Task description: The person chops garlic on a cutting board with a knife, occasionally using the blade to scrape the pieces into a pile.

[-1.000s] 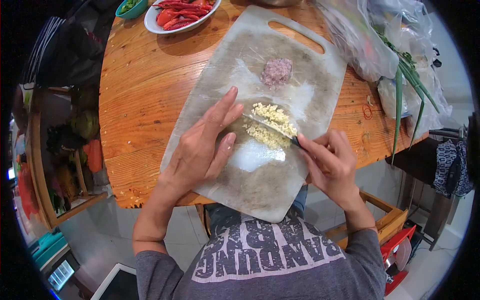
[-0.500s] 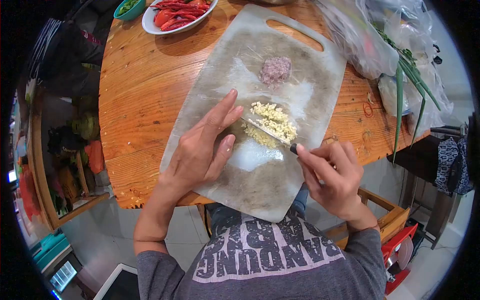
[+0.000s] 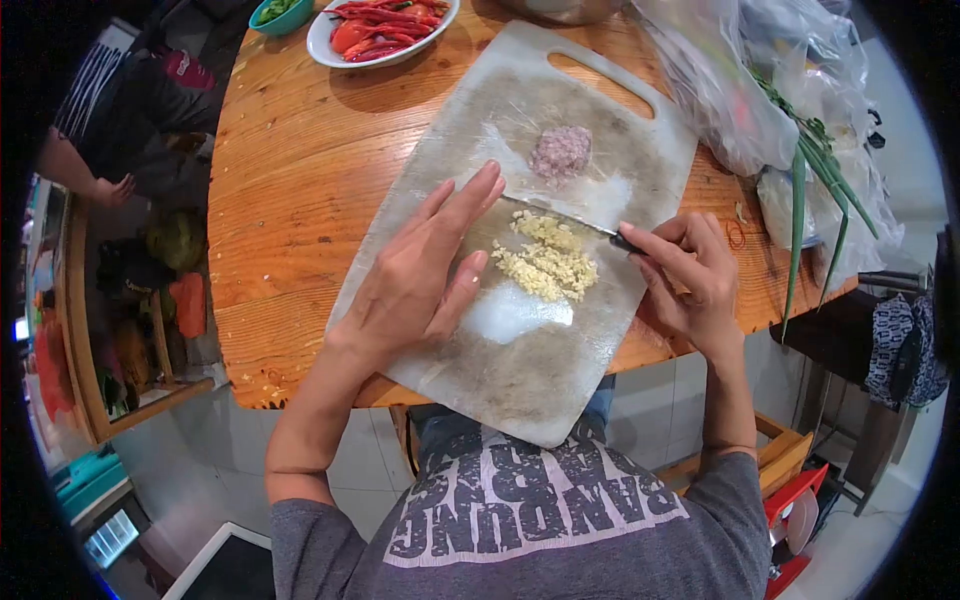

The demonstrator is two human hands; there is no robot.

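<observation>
A knife (image 3: 565, 214) with a black handle is in my right hand (image 3: 692, 285), its fingers closed on the handle. The blade lies along the far side of a pile of finely chopped pale yellow pieces (image 3: 548, 262) on the worn cutting board (image 3: 520, 385). My left hand (image 3: 415, 265) is over the board's left part, fingers apart and holding nothing, with its fingertips near the blade's tip. Farther up the board sits a small heap of minced pinkish-purple pieces (image 3: 561, 153).
A white plate of red chilies and tomatoes (image 3: 380, 35) and a teal bowl of chopped greens (image 3: 280, 14) stand at the back left. Plastic bags (image 3: 715, 90) and green stalks (image 3: 797, 225) lie at the right. Another person's hand (image 3: 113, 190) shows at the far left.
The knife and my right hand have moved up, from within the yellow pile to its far side. My left hand has shifted slightly up and right. Another person's hand has appeared at the left.
</observation>
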